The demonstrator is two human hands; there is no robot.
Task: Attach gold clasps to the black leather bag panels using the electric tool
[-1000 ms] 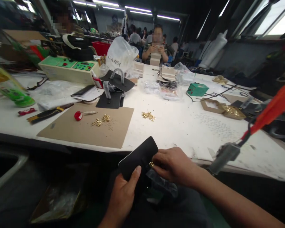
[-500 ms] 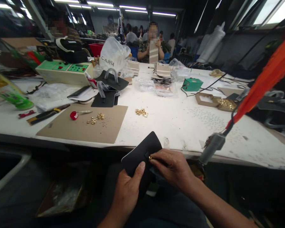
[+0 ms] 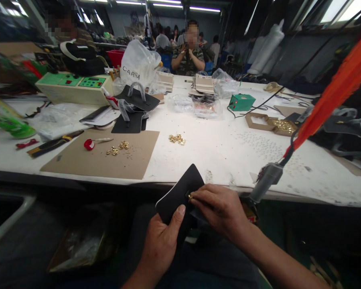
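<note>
A black flat panel (image 3: 180, 190) with rounded corners and a pale edge is tilted in front of the table's edge. My left hand (image 3: 165, 237) grips its lower part, thumb on the face. My right hand (image 3: 221, 206) pinches a small gold metal fitting (image 3: 190, 196) against a dark tab on the panel; fingers partly cover it. On the table beyond lies a small pile of gold fittings (image 3: 177, 139), with more gold pieces (image 3: 117, 148) on a brown board (image 3: 132, 166).
An orange-wrapped cable with a grey metal cylinder (image 3: 267, 180) hangs at the right. Black panels with handles (image 3: 138, 100), a cream control box (image 3: 74, 89), a green box (image 3: 242, 102) and a cardboard tray (image 3: 257, 121) stand on the white table. A co-worker (image 3: 189, 52) sits opposite.
The view has shifted slightly. My hands keep nearly the same hold on the panel and fitting. The co-worker opposite no longer holds up the striped beige piece.
</note>
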